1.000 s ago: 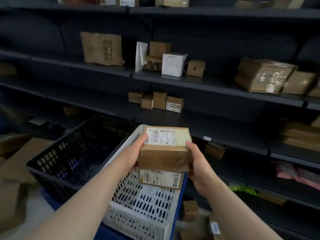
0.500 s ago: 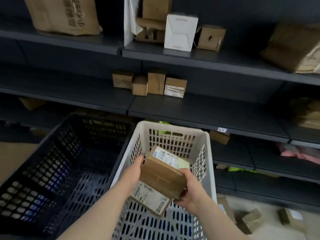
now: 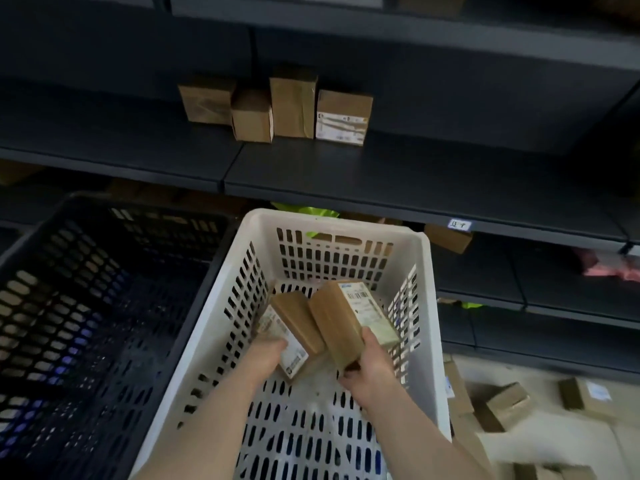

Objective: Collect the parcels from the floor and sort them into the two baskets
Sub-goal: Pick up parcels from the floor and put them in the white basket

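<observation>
Down inside the white perforated basket (image 3: 332, 220), which stands just beside the black basket (image 3: 104, 306), the left hand (image 3: 266, 351) grips one tilted, labelled cardboard parcel (image 3: 294, 327) while the right hand (image 3: 370, 368) clasps the second parcel (image 3: 349, 317) leaning against it.

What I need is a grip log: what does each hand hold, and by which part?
Left hand holds the left parcel by its near end; right hand grips the right parcel by its near end, both inside the white basket.
</observation>
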Tool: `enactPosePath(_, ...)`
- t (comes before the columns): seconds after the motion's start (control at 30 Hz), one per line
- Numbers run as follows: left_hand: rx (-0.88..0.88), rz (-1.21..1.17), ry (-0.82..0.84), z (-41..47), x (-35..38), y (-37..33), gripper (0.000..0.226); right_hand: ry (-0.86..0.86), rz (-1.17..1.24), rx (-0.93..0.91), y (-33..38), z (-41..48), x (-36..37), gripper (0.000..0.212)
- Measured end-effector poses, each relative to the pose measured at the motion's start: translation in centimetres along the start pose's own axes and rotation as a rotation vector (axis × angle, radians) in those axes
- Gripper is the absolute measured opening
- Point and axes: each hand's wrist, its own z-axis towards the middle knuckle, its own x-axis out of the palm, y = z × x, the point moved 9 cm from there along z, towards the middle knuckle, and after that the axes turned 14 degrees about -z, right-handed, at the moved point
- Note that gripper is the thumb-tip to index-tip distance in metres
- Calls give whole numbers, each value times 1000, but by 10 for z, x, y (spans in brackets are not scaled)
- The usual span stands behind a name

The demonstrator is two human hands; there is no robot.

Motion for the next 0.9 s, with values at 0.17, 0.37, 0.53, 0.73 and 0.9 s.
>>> enactPosePath(0.17, -86, -94, -2, 16, 13, 30, 60, -99, -75, -79, 6, 36, 1, 63)
enactPosePath(0.37, 106, -77, -75, 52, 5, 10, 49, -129, -120, -120, 6, 45, 6, 73)
enactPosePath(0.53, 158, 20, 2, 38, 5, -30, 43, -103, -375, -141, 1, 27, 17, 44)
enactPosePath(0.73, 251, 228, 32, -6, 12, -57, 49, -204, -352, -264, 9, -35, -1, 45)
enactPosePath(0.9, 393, 287, 172, -71, 58, -81, 42, -340, -211, -424, 20, -121, -52, 38)
